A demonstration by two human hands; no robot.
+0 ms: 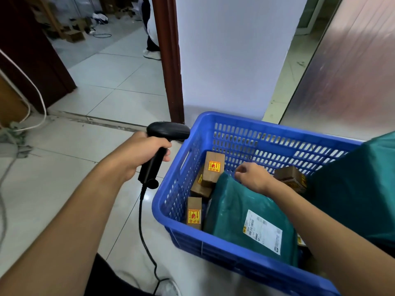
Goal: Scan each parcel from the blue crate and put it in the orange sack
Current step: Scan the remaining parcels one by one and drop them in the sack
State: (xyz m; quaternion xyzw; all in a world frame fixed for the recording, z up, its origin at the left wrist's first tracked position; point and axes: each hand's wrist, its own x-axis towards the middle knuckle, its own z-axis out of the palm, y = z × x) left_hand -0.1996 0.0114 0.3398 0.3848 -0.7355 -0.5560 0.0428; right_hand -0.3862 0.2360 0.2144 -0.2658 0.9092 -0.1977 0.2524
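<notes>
The green mailer [245, 210] was the parcel in play. It lay slanted on top of everything else inside the blue crate [177, 184], with its white shipping label [264, 233] facing up near the close rim. That's handy, since a label-up bag can be scanned without flipping it.

The right hand [252, 176] was down in the crate at the mailer's far top edge, fingers curled down over it, which is the obvious spot to grab a floppy bag. From behind the knuckles I honestly couldn't tell whether the fingers had closed on the plastic or were just touching it.

Small cardboard boxes [213, 167] with yellow-and-red stickers were wedged along the crate's left wall, partly under the mailer. Another brown box [290, 178] sat just past the wrist, and a second green bag [352, 189] draped over the crate's right side.

Outside the crate, the left hand [139, 154] was wrapped tight around the handle of the black scanner [162, 142], one finger round the front by the trigger. The head pointed toward the crate, ready for the label I reckon. Its cable [142, 221] hung down over the tiled floor [85, 167]. No orange sack anywhere in view.
</notes>
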